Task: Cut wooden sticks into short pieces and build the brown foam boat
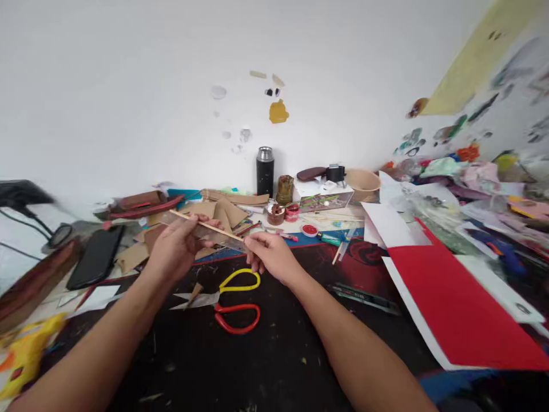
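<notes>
My left hand (pixel 175 243) is closed around a thin wooden stick (pixel 214 229) and a clear plastic sheet (pixel 227 240), held up above the dark mat. The stick slants down to the right along the sheet's edge. At its lower end, my right hand (pixel 271 253) pinches the stick and sheet between thumb and fingers. Below both hands lie open scissors (pixel 218 298) with one yellow and one red handle. A small brown scrap (pixel 195 293) rests across their blades.
Right of my hands lie a utility knife (pixel 364 298) and red paper (pixel 463 309). A black phone (pixel 96 257) and a yellow glue gun (pixel 32 355) are at left. Along the wall stand a black thermos (pixel 265 174), a red paint pot (pixel 309 230) and a tan bowl (pixel 363 179).
</notes>
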`<state>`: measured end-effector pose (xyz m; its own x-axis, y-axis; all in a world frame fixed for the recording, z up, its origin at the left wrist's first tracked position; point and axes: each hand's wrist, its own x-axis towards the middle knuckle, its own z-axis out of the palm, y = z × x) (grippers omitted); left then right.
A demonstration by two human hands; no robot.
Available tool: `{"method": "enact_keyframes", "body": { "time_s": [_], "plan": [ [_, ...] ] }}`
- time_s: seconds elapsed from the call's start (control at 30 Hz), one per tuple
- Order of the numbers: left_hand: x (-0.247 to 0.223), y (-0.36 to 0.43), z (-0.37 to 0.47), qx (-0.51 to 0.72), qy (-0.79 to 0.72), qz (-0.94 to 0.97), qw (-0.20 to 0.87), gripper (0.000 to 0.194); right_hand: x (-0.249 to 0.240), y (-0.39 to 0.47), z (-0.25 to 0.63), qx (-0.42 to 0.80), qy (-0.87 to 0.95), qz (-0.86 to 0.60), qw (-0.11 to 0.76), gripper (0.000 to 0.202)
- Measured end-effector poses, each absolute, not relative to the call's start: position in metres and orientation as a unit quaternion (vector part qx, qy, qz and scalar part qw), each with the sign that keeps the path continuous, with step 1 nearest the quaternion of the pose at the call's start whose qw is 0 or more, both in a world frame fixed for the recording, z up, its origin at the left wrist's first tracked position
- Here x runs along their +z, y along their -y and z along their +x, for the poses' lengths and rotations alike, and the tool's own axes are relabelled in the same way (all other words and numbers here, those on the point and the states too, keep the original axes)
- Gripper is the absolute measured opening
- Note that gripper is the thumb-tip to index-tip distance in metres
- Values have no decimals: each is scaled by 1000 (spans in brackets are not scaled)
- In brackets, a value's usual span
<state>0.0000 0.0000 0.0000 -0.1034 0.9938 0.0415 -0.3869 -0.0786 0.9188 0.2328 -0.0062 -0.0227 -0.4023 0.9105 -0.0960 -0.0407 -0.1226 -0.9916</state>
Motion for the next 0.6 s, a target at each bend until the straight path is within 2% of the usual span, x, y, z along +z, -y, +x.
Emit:
{"method": "enact_keyframes", "body": {
  "time_s": [0.6],
  "plan": [
    [1,3,2,631,-399,394,536,28,-22,7,232,646,523,-402,384,16]
  ]
}}
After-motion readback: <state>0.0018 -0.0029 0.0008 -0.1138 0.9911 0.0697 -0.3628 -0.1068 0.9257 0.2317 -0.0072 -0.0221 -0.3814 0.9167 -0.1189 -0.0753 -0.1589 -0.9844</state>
